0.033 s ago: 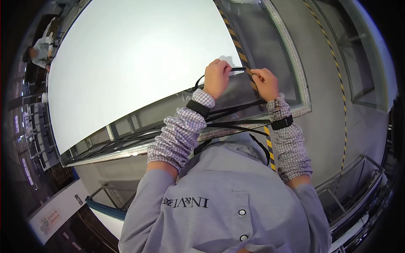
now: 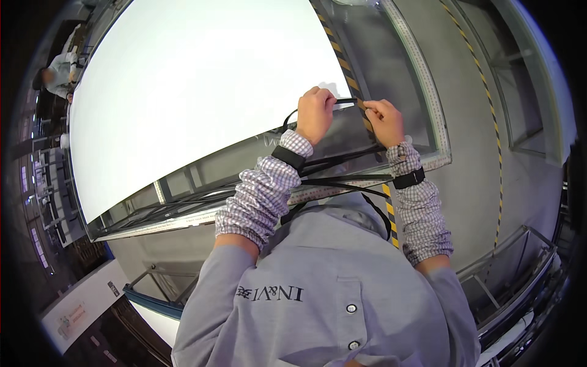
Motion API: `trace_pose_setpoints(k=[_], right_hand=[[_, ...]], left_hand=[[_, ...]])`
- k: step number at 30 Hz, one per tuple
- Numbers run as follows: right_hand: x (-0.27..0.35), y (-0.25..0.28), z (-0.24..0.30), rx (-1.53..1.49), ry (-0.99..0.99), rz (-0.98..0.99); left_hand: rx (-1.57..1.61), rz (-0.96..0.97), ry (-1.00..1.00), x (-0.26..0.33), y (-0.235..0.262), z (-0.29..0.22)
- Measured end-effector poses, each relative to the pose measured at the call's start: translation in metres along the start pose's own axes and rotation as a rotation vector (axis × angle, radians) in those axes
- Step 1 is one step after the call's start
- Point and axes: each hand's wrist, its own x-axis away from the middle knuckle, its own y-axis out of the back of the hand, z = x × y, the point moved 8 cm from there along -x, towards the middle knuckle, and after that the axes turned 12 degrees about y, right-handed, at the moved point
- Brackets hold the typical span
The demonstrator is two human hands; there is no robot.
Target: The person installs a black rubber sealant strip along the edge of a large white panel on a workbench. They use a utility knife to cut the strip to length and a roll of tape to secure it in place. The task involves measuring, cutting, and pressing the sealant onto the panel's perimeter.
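Observation:
My left hand (image 2: 315, 114) is closed around a thin black strip (image 2: 346, 100), whose short free end sticks out to the right past the fingers. The rest of that strip curves away behind the left wrist. Just beyond the free end is my right hand (image 2: 385, 123), thumb and fingers pinched together. Whatever the right fingertips hold, if anything, is too small to make out. Both hands are over the near right corner of a large white sheet (image 2: 202, 110). Several long black strips (image 2: 342, 160) lie below the hands, running left along the table's near side.
The table has a pale frame edge (image 2: 171, 226) marked like a ruler, close to my body. Striped yellow-black tape (image 2: 342, 58) runs beside the sheet, with more floor tape (image 2: 496, 134) at right. Metal racks (image 2: 513, 260) stand lower right. Another person (image 2: 60, 74) is at far left.

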Motion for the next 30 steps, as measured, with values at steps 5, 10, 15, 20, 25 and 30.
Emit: trace_pose_setpoints(k=[5, 10, 15, 20, 25, 30], right_hand=[[0.001, -0.001, -0.002, -0.018, -0.019, 0.008], [0.001, -0.001, 0.001, -0.005, -0.031, 0.033], [0.0, -0.002, 0.001, 0.01, -0.039, 0.042], [0.0, -0.002, 0.001, -0.01, -0.038, 0.023], [0.0, -0.001, 0.001, 0.018, -0.026, 0.021], [0.0, -0.003, -0.001, 0.012, -0.034, 0.03]], left_hand=[[0.017, 0.022, 0.071, 0.009, -0.002, 0.007], [-0.032, -0.012, 0.041, 0.012, 0.003, 0.006], [-0.043, -0.017, 0.059, 0.011, 0.001, 0.008], [-0.07, -0.034, 0.058, 0.014, 0.001, 0.008], [-0.087, -0.05, 0.074, 0.015, -0.001, 0.008], [-0.098, -0.075, 0.072, 0.016, 0.0, 0.007]])
